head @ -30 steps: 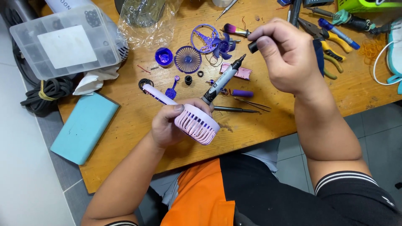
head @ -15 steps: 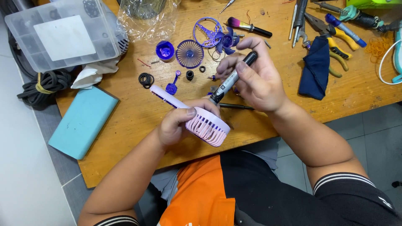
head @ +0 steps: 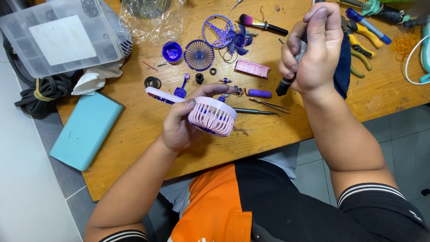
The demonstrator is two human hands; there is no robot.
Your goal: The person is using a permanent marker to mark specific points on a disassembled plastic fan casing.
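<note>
Gripping a pink fan cage, the left hand sits among purple parts; the right hand clamps a marker; the lidded box holds rings.

Pink fan shell smooth matt plastic; marker grey-black plastic, slight sheen; table bare wood, scuffed, stained; parts box cloudy clear plastic; tweezers shiny metal; navy cloth soft, matt
</note>
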